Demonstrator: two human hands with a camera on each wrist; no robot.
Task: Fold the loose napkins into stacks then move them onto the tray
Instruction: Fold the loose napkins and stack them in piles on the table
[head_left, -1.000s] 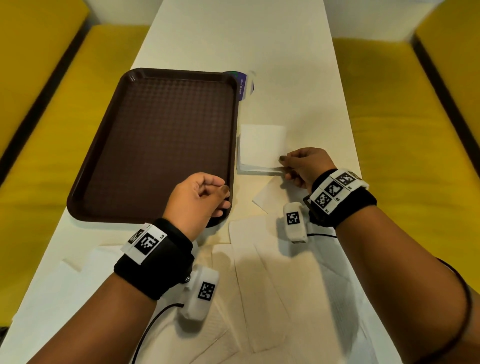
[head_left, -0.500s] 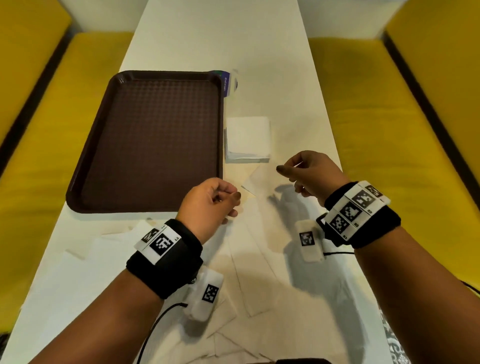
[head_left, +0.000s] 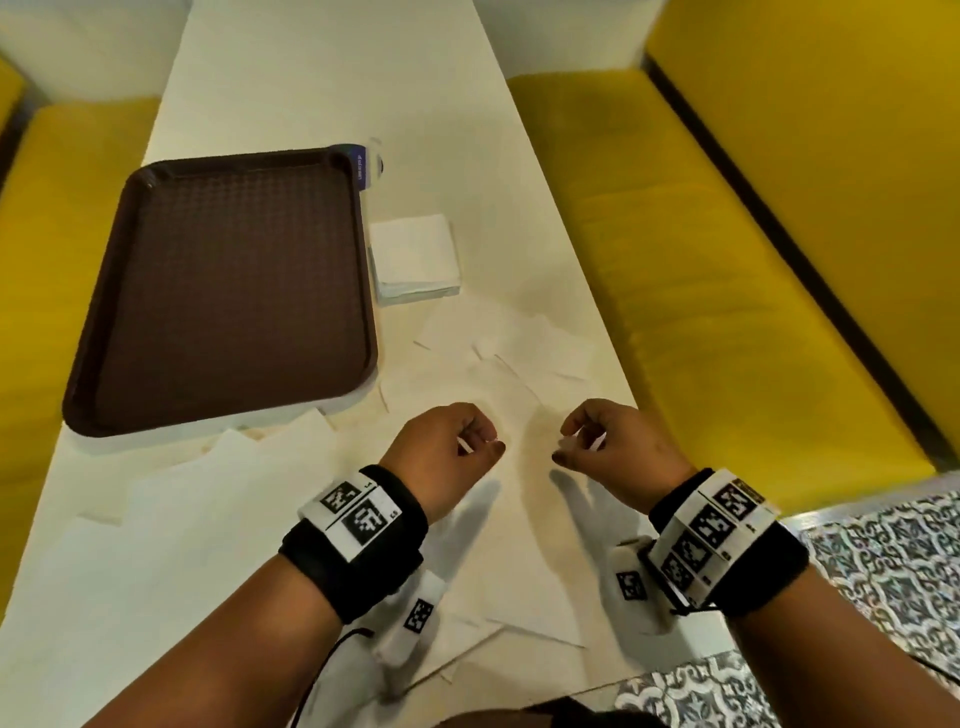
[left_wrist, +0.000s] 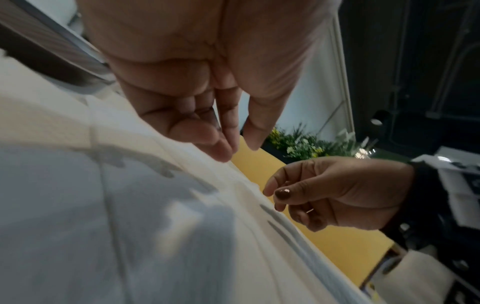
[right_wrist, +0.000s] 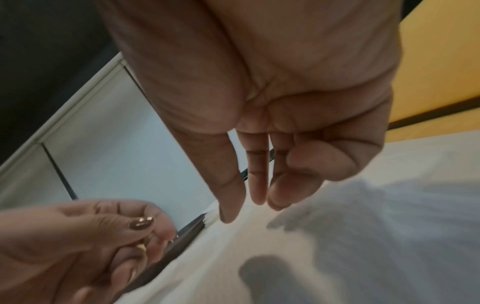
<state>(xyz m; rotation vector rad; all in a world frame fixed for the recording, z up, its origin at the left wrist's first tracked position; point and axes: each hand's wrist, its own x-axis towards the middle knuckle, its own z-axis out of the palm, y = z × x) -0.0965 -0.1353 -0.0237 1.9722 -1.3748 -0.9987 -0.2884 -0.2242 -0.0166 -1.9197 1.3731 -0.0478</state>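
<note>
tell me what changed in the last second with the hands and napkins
The right hand left the folded white napkin stack and drew back toward the person; the left hand drew back too. Both now hover over the loose white napkins, fingers curled, holding nothing clearly visible. The stack and dark brown plastic tray stayed put.

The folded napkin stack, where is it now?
In the head view the stack lies on the table, against the right edge of the tray, beyond both hands.

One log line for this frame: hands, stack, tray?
left hand: curled, empty | right hand: curled, empty | stack: on table beside tray | loose napkins: unfolded
</note>
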